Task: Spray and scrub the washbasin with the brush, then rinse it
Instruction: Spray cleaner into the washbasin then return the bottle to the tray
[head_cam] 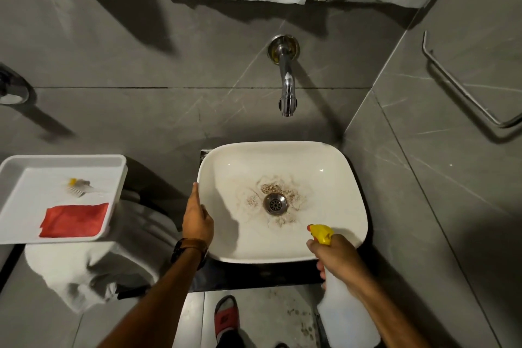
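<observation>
My right hand [337,258] holds the translucent white plastic spray bottle with the yellow trigger head [322,234], my fingers [322,272] curled around its neck; whether one is on the trigger I cannot tell. The bottle's long axis runs from low on my right up and forward, and its nozzle points over the near right rim into the white rounded-rectangle ceramic washbasin [347,178]. The brown gritty stain ringing the round metal drain [275,203] lies ahead and a little left of the nozzle, near it, so I judge the spraying step is in hand and the coming move turns on aiming at that patch.

My left hand [197,219] rests on the basin's left rim, fingers pressed together over the edge, gripping nothing else. The small brush with the yellow end and pale bristles [77,186] lies well apart to my left, in the white plastic tray [118,161], beside a folded red cloth [74,220]. My left hand is the nearer one to fetch it. The chrome wall tap [287,85] hangs above the basin's far side, with no water visible.
</observation>
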A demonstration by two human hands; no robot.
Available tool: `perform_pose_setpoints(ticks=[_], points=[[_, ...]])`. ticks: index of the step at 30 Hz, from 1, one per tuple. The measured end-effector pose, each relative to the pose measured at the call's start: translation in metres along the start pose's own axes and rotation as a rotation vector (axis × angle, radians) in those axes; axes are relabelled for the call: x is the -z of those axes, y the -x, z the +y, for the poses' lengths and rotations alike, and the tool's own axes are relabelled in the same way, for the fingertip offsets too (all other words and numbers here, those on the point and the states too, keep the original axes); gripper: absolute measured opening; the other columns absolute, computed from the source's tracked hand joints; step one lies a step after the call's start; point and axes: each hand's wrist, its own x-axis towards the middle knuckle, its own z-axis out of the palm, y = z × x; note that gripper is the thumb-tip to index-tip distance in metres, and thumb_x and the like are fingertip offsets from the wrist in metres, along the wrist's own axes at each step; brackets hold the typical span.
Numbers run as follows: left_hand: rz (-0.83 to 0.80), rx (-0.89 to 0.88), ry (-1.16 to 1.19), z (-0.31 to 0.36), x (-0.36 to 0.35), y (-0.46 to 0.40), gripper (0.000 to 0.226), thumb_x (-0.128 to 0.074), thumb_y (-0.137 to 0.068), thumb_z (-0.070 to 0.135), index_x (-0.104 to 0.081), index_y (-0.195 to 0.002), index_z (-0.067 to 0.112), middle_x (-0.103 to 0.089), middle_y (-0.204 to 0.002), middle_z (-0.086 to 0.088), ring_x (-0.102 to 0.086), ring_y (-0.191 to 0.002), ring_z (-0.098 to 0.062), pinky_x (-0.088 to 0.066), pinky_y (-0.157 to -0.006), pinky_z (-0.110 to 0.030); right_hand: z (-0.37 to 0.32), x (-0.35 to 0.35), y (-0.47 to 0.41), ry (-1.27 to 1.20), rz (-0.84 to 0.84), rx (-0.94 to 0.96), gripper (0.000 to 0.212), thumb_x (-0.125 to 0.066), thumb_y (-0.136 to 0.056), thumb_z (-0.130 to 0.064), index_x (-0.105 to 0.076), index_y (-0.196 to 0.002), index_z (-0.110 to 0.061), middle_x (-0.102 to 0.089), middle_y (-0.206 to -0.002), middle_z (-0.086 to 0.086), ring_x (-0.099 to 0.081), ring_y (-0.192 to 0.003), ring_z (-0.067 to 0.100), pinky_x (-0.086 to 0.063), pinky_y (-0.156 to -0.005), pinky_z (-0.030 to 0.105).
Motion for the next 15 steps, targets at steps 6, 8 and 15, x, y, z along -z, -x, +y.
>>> perform_pose_setpoints(ticks=[6, 8, 15], points=[[-0.018, 0.001, 0.023, -0.002, 0.000, -0.001, 0.074, -0.039, -0.096, 0.000, -0.013, -0.154, 0.037, -0.043, -0.148, -0.005, -0.049, -0.112, -0.017, -0.044, -0.108, -0.050, -0.012, -0.040, 0.015, 0.029, -0.086, 0.033, 0.030, -0.065, -0.091, -0.031, -0.069, -0.120, -0.036, -0.064, -0.064, 0.003, -0.059, -0.047, 0.015, -0.051, -0.048, 0.024], [-0.017, -0.003, 0.022, -0.003, 0.001, -0.001, 0.074, -0.039, -0.096, 0.000, -0.012, -0.154, 0.037, -0.044, -0.148, -0.005, -0.051, -0.115, -0.021, -0.044, -0.108, -0.050, -0.016, -0.053, 0.016, 0.066, -0.105, 0.077, 0.030, -0.065, -0.092, -0.035, -0.070, -0.121, -0.035, -0.067, -0.067, 0.003, -0.061, -0.049, 0.013, -0.055, -0.051, 0.026], [-0.005, -0.024, 0.045, -0.003, 0.000, -0.002, 0.073, -0.038, -0.094, 0.000, -0.015, -0.154, 0.035, -0.045, -0.146, -0.005, -0.055, -0.116, -0.024, -0.046, -0.107, -0.047, -0.026, -0.074, 0.010, 0.123, -0.095, 0.138, 0.023, -0.063, -0.090, -0.041, -0.070, -0.111, -0.036, -0.071, -0.063, 0.008, -0.065, -0.050, 0.018, -0.061, -0.065, 0.040]])
